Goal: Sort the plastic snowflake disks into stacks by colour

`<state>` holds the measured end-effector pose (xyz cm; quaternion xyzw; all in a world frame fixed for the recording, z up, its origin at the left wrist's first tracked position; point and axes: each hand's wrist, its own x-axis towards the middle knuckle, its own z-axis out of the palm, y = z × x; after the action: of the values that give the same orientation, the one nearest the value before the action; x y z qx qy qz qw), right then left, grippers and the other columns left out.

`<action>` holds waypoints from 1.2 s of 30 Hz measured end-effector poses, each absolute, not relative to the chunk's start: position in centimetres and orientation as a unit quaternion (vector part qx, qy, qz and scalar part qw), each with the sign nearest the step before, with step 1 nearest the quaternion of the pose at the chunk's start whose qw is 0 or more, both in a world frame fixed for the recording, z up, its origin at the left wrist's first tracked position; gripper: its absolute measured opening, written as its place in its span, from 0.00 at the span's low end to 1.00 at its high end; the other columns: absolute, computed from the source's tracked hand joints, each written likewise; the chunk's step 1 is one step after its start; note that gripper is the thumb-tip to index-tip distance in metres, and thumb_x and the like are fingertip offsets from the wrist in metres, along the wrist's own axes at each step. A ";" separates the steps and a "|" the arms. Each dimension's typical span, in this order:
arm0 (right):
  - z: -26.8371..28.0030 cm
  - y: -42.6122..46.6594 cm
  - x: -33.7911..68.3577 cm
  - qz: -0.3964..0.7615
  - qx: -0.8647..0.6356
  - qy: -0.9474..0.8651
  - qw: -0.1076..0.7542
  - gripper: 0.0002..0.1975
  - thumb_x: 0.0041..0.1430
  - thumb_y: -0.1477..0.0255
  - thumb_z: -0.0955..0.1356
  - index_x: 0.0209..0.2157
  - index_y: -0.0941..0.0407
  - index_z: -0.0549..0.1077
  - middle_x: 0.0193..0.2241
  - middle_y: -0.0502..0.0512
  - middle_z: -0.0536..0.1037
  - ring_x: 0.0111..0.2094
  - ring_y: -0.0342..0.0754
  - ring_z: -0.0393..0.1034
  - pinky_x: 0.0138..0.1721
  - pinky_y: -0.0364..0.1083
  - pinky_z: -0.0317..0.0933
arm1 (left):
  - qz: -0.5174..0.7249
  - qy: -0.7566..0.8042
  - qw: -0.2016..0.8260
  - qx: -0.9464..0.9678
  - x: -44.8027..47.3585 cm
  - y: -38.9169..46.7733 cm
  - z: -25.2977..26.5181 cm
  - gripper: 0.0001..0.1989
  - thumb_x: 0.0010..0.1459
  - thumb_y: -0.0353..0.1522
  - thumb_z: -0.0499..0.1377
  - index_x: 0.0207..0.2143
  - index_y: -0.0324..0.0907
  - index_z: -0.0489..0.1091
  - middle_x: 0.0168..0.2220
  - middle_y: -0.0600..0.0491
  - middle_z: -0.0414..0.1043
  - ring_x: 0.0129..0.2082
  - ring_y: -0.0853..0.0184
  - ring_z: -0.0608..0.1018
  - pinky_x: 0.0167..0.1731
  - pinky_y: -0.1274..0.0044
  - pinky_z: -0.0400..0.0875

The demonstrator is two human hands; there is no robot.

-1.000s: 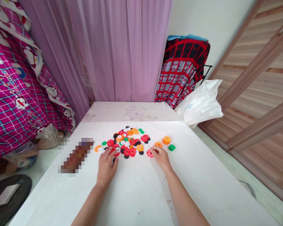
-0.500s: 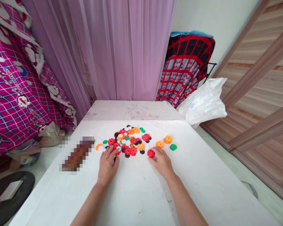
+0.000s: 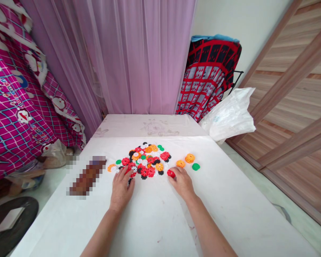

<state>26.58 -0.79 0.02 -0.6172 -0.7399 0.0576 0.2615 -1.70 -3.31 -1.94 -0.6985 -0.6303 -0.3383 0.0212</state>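
Observation:
Small notched plastic discs lie in a loose pile [image 3: 146, 160] on the white tabletop, in red, orange, black, white and green. My left hand [image 3: 121, 189] rests at the pile's near left edge, fingertips on red discs, thumb held apart. Between the thumb and fingers of my right hand [image 3: 183, 184] is a red disc [image 3: 171, 173], partly hidden by the fingers; whether more discs sit under it I cannot tell. Just beyond that hand are an orange disc [image 3: 180, 164], a stack of orange discs [image 3: 189, 158] and a green disc [image 3: 195, 166].
A pixelated brown object [image 3: 87, 178] lies on the table's left side. Past the right table edge stands a white plastic bag [image 3: 227, 116]. Purple curtains [image 3: 144, 57] hang behind the table [image 3: 149, 221], and a wooden door [image 3: 296, 89] is at the right.
My right fingers have come further over the red disc, which shows less and looks more tilted. My left hand stays at the pile. The view has shifted slightly.

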 end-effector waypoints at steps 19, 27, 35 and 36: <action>3.6 0.2 19.5 0.068 -0.546 -0.806 0.218 0.11 0.56 0.68 0.69 0.42 0.51 0.75 0.40 0.54 0.78 0.48 0.52 0.64 0.47 0.49 0.57 | -0.328 -0.639 0.021 -0.695 -1.5 -3.3 -2.0 0.16 0.61 0.34 0.52 0.49 0.46 0.72 0.57 0.46 0.70 0.59 0.53 0.68 0.59 0.53 0.59; 3.2 0.9 18.2 0.086 -0.565 -0.794 0.206 0.14 0.53 0.71 0.69 0.43 0.52 0.74 0.41 0.55 0.78 0.47 0.53 0.66 0.47 0.49 0.58 | -0.329 -0.633 0.025 -0.701 -1.5 -3.4 -1.9 0.16 0.61 0.34 0.52 0.49 0.45 0.73 0.57 0.45 0.70 0.59 0.53 0.69 0.58 0.54 0.60; 1.1 -0.6 25.6 0.123 -0.614 -0.670 0.399 0.10 0.54 0.67 0.65 0.38 0.53 0.73 0.41 0.55 0.76 0.43 0.50 0.70 0.45 0.48 0.64 | -0.334 -0.632 0.027 -0.699 -1.4 -3.4 -2.0 0.16 0.61 0.34 0.51 0.49 0.46 0.73 0.57 0.46 0.70 0.59 0.53 0.69 0.58 0.54 0.61; 0.6 -0.7 26.5 0.119 -0.629 -0.654 0.403 0.11 0.54 0.66 0.65 0.39 0.53 0.72 0.41 0.56 0.76 0.43 0.50 0.71 0.45 0.49 0.65 | -0.334 -0.632 0.027 -0.699 -1.5 -3.3 -2.1 0.16 0.62 0.34 0.51 0.49 0.46 0.73 0.57 0.46 0.70 0.59 0.53 0.69 0.58 0.54 0.61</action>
<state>26.49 -0.75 0.59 -0.6290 -0.6541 0.1194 0.4028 -1.46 -3.33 -2.05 -0.6985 -0.6324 -0.3338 0.0272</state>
